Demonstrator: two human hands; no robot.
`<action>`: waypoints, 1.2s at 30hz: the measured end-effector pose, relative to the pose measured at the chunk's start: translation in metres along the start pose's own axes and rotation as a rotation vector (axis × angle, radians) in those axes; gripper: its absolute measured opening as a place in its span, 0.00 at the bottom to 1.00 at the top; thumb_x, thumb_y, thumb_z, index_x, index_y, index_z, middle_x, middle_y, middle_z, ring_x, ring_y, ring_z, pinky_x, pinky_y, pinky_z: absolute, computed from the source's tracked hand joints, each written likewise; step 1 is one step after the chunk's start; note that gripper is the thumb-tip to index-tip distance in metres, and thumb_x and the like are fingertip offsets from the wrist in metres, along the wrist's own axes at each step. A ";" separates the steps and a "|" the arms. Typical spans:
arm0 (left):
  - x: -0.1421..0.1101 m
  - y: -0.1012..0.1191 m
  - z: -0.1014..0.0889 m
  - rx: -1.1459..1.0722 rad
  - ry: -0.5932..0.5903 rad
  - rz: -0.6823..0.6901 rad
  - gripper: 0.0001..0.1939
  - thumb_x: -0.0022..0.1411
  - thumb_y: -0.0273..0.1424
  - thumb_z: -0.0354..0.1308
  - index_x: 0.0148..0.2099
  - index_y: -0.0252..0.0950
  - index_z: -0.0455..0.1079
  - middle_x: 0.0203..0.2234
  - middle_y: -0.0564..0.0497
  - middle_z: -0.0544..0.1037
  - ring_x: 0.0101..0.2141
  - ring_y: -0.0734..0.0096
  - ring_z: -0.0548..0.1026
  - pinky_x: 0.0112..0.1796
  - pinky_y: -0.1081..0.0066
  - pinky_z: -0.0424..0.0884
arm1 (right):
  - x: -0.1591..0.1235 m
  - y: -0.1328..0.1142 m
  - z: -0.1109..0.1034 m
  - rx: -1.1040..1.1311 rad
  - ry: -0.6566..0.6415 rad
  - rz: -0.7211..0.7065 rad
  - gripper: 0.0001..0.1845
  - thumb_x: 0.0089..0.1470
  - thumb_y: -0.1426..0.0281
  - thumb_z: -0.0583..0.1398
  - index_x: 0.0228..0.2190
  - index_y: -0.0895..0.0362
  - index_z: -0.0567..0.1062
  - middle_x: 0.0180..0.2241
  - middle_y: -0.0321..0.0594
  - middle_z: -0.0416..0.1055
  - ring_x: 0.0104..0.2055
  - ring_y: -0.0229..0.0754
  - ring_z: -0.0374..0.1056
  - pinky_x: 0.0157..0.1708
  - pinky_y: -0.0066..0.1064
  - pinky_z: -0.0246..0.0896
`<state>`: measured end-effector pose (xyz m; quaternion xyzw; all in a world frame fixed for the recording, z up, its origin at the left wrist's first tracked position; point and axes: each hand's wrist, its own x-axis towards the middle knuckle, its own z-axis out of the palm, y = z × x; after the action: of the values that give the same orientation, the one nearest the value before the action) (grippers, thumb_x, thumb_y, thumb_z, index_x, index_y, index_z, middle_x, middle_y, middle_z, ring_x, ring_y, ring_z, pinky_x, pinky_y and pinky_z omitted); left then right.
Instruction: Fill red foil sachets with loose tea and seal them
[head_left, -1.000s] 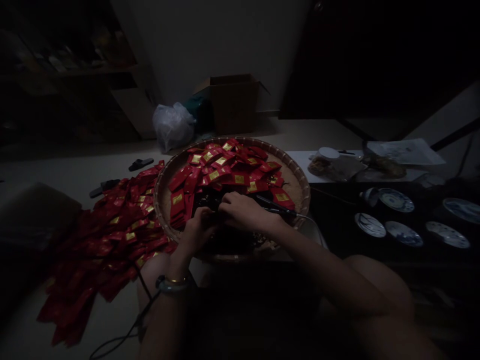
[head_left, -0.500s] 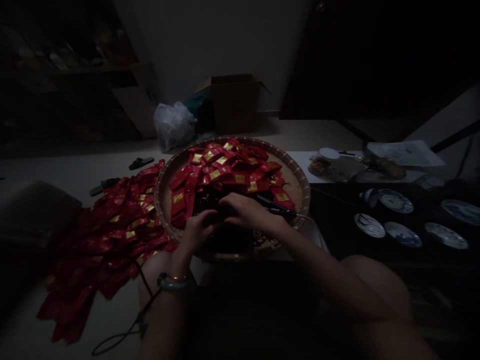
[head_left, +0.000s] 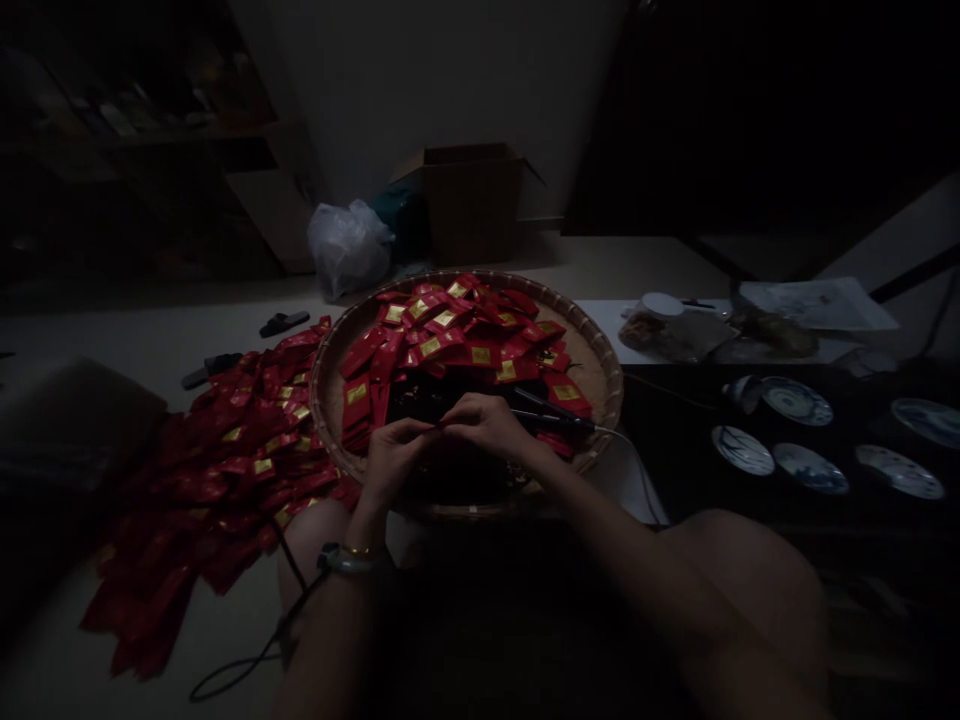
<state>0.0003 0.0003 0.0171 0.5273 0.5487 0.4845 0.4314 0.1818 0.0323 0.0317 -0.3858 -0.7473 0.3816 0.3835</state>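
Note:
My left hand and my right hand meet over the near part of a round woven bamboo tray. Both have their fingers pinched together, tip to tip. A dark red edge shows between the fingertips, seemingly the top of a red packet hanging in shadow below them. Beyond my hands lies a heap of red packets with gold labels. Just right of my right hand, a black tong-shaped tool with a pale cord rests on the packets. Dark loose pieces in the tray are hard to make out.
Many more red packets spill across the floor at left, near dark slippers. Behind the tray stand a white plastic bag and a cardboard box. Blue-and-white dishes and bagged goods sit at right.
My hands have drawn level, with fingertips now touching. My right hand has come slightly lower and toward me, and the black tool shows more fully. The tray and heap look the same.

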 end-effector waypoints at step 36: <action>-0.003 0.001 0.018 -0.093 -0.174 -0.259 0.23 0.38 0.37 0.71 0.37 0.28 0.78 0.27 0.46 0.81 0.27 0.67 0.77 0.29 0.71 0.71 | -0.038 0.065 -0.084 -1.081 -0.153 0.408 0.25 0.62 0.63 0.51 0.57 0.60 0.61 0.49 0.53 0.68 0.49 0.49 0.67 0.43 0.34 0.60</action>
<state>0.0184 -0.0012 0.0154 0.4715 0.5495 0.4021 0.5604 0.2890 0.0489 -0.0006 -0.6342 -0.7722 0.0389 -0.0044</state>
